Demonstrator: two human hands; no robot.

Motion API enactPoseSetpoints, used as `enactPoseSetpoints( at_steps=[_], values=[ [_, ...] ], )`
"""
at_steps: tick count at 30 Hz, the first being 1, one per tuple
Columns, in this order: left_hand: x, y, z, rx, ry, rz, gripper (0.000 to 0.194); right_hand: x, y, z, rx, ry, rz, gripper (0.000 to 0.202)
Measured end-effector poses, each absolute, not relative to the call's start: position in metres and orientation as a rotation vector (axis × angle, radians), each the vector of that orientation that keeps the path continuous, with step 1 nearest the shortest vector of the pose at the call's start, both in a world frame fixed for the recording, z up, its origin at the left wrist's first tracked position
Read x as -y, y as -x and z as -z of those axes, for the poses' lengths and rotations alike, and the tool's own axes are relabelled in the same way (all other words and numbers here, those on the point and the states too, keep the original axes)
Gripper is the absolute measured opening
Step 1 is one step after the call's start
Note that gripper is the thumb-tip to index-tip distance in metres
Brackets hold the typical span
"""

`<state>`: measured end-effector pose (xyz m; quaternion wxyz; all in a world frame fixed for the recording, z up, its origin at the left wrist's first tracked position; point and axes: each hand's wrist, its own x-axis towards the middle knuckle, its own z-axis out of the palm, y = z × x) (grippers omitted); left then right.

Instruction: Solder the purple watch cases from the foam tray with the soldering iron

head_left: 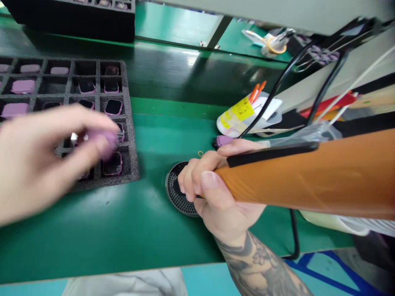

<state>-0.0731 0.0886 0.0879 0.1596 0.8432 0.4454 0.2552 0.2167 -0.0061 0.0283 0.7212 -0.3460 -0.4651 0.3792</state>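
Note:
My left hand (46, 160), smeared by motion, is over the right side of a dark foam tray (132, 135). Its thumb and fingers pinch a small purple watch case (106, 142), which is also blurred. Around it in the tray's compartments sit several purple-framed watches, some with a dark glass face (113, 107) and some with a plain purple side (23, 86) upward. My right hand (219, 189) is closed round the end of a long orange tool (308, 172) with a black strip; its kind I cannot make out. Beneath those fingers lies a round, dark perforated disc (179, 193).
A white cup (228, 123) with a yellow label and orange-handled items lies tilted behind my right hand, near a small purple piece (224, 141). A black cable (277, 82) loops at the right. A black foam block (74, 24) stands at the back left.

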Motion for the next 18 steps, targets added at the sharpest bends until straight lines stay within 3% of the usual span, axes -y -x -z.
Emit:
enactPoseSetpoints(
  at_steps=[2,4,9,15,18],
  values=[
    [-0.041,0.050,-0.077,-0.798,-2.308,-0.629,0.018,0.007,-0.217,-0.027,1.043,0.763,-0.847,0.026],
    [-0.011,0.031,-0.059,-0.623,-2.141,-0.498,0.018,0.008,-0.216,-0.026,1.058,0.769,-0.852,0.025],
    [-0.002,0.015,-0.016,-0.584,-2.273,-0.525,0.015,0.012,-0.220,-0.034,1.082,0.774,-0.825,0.026],
    [-0.010,0.023,-0.010,-0.396,-2.621,-0.567,0.023,0.042,-0.242,-0.064,1.091,0.844,-0.885,0.022],
    [-0.010,0.020,-0.006,-0.384,-2.654,-0.618,0.023,0.058,-0.248,-0.070,1.171,0.977,-0.977,0.034]
  ],
)
